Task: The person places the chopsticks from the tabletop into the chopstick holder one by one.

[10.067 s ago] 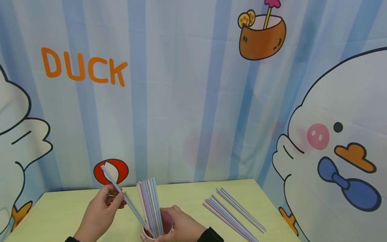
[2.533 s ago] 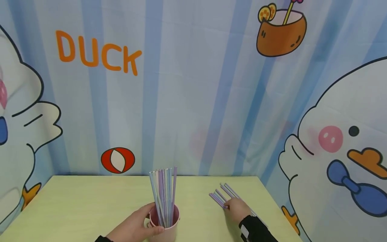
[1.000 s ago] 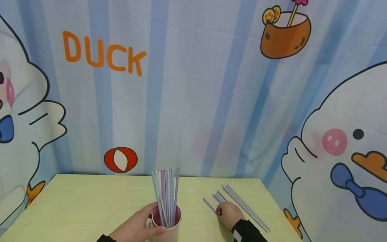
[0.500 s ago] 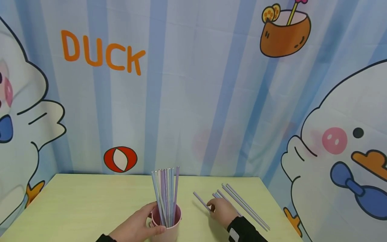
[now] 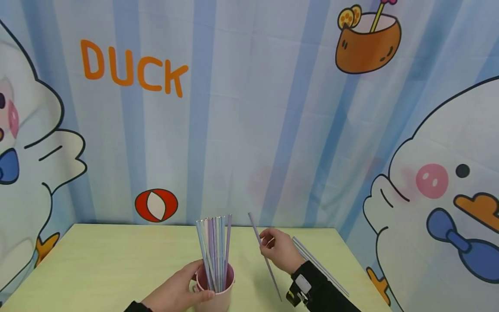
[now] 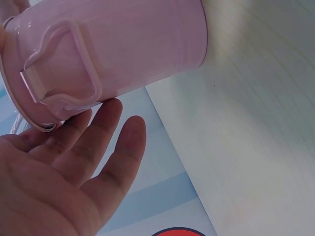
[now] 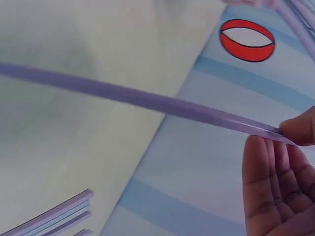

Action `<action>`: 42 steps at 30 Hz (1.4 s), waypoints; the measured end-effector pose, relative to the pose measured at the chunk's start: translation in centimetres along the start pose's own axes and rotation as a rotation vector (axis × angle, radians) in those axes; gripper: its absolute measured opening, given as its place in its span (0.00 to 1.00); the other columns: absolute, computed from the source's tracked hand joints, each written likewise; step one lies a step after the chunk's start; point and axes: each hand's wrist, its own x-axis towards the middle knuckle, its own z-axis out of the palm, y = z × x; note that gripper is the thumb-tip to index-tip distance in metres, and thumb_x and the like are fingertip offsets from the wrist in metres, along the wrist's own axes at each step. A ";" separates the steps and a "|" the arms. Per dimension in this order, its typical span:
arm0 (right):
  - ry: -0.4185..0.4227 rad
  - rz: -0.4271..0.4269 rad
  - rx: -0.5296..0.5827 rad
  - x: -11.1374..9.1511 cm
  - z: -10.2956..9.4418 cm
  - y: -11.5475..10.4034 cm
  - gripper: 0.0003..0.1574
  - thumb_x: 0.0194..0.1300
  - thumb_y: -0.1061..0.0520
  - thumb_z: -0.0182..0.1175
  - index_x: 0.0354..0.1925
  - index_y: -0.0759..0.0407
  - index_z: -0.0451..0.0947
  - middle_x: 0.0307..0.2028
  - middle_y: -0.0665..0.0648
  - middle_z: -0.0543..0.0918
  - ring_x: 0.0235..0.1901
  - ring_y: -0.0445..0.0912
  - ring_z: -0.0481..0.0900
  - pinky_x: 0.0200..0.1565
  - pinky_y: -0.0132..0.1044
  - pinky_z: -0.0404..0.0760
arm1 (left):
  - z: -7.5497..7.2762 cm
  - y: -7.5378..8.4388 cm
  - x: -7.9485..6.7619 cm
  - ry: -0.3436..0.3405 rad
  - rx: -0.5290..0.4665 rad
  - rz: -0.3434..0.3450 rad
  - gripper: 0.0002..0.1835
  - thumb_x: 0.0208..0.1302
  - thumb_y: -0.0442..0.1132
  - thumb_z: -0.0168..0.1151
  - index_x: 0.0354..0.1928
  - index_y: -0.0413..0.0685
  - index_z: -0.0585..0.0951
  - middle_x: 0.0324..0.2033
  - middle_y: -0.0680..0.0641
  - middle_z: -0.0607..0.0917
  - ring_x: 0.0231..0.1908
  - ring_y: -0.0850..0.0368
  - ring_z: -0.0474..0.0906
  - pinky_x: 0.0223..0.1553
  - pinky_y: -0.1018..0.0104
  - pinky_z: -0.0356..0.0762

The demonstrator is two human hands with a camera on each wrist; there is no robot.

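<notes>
Slim purple plasticky straw (image 7: pixel 147 100) — R hand (image 5: pixel 283 251) pinched it, L hand (image 5: pixel 175 288) gripped round pink metallic-looking pail (image 6: pixel 140 42), prob steadying it.

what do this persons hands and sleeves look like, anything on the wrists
The left hand and right hand wear no gloves. Only the edge of a black left sleeve shows. The black right sleeve shows more, with a pale, rounded rectangular patch at the wrist and a small dark piece with yellow marks below it; I can't tell what those are.
</notes>
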 end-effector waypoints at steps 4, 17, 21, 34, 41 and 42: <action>0.069 0.000 0.075 0.9 -0.3 -1.4 0.11 0.61 0.62 0.60 0.43 0.57 0.74 0.33 0.54 0.77 0.32 0.44 0.76 0.32 0.39 0.80 | 0.0 0.0 0.0 0.003 0.004 -0.005 0.51 0.50 0.57 0.70 0.72 0.49 0.56 0.65 0.38 0.67 0.53 0.43 0.68 0.54 0.28 0.64; 0.226 -0.066 0.246 2.2 -1.9 -7.7 0.15 0.60 0.64 0.61 0.46 0.64 0.73 0.36 0.60 0.78 0.36 0.50 0.75 0.38 0.42 0.78 | 0.1 0.0 0.1 0.012 0.009 -0.022 0.50 0.49 0.57 0.70 0.71 0.49 0.57 0.64 0.38 0.68 0.52 0.43 0.69 0.53 0.27 0.64; 0.251 -0.081 0.266 1.5 -2.3 -10.2 0.15 0.61 0.65 0.60 0.46 0.68 0.72 0.36 0.62 0.78 0.37 0.52 0.76 0.39 0.42 0.77 | 0.1 0.0 0.0 0.008 0.004 -0.009 0.51 0.50 0.58 0.69 0.72 0.50 0.56 0.64 0.39 0.68 0.53 0.43 0.69 0.53 0.27 0.64; 0.168 -0.112 0.396 1.9 -0.4 -10.7 0.17 0.61 0.68 0.58 0.48 0.73 0.69 0.38 0.68 0.77 0.37 0.54 0.77 0.40 0.44 0.85 | -0.1 -0.1 0.0 -0.014 -0.008 0.036 0.49 0.51 0.60 0.68 0.71 0.52 0.57 0.65 0.40 0.68 0.55 0.45 0.68 0.55 0.28 0.64; 0.124 -0.103 0.385 3.1 2.4 -7.3 0.15 0.62 0.65 0.59 0.47 0.67 0.70 0.36 0.63 0.77 0.34 0.50 0.77 0.38 0.46 0.85 | -0.2 -0.2 -0.1 -0.027 -0.032 0.048 0.49 0.52 0.61 0.67 0.71 0.51 0.57 0.65 0.40 0.67 0.55 0.45 0.68 0.56 0.29 0.63; 0.118 -0.092 0.385 3.3 2.7 -6.8 0.15 0.62 0.64 0.60 0.47 0.66 0.71 0.36 0.62 0.77 0.34 0.49 0.77 0.38 0.45 0.85 | -0.2 -0.2 -0.1 -0.026 -0.032 0.048 0.49 0.52 0.61 0.67 0.71 0.51 0.57 0.65 0.39 0.67 0.55 0.45 0.68 0.56 0.28 0.63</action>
